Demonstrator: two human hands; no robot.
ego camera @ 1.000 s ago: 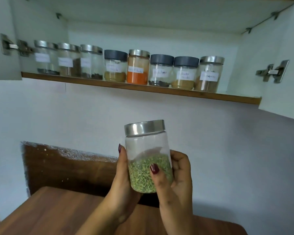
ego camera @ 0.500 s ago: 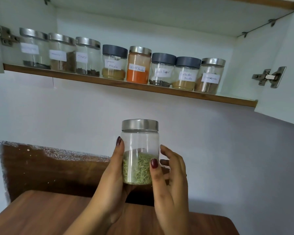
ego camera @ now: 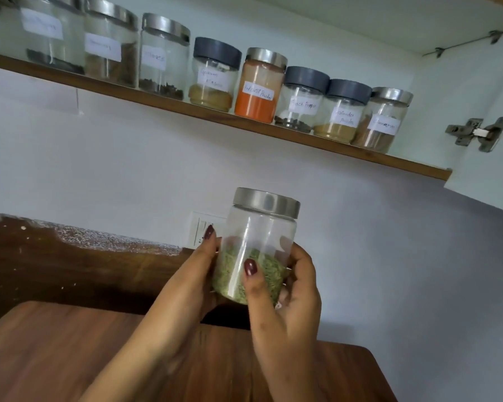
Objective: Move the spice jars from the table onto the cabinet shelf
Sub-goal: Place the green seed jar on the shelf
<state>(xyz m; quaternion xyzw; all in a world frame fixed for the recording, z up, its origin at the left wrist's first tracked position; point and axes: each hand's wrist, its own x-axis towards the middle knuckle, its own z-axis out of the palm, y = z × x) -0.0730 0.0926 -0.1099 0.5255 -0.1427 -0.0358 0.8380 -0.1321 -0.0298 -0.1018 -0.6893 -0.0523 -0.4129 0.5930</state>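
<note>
A clear jar (ego camera: 262,227) with a steel lid and green seeds in its lower half is held up in front of the wall, a little tilted. My left hand (ego camera: 192,282) grips its left side. My right hand (ego camera: 288,300) grips its right side, thumb across the front. Above runs the cabinet shelf (ego camera: 404,162) with a wooden front edge. On it stands a row of several labelled spice jars, among them an orange powder jar (ego camera: 257,91) and a cinnamon jar (ego camera: 381,123) at the right end. Bare shelf lies right of the cinnamon jar.
A wooden table (ego camera: 55,352) lies below my arms, with a dark wooden back panel (ego camera: 70,265) behind it. A white wall switch (ego camera: 201,230) sits behind the jar. An open cabinet door with a metal hinge (ego camera: 476,134) stands at the right.
The view has swung closer under the shelf, so the shelf jars look larger. The seed jar stays in both hands and now leans slightly; its seeds have shifted.
</note>
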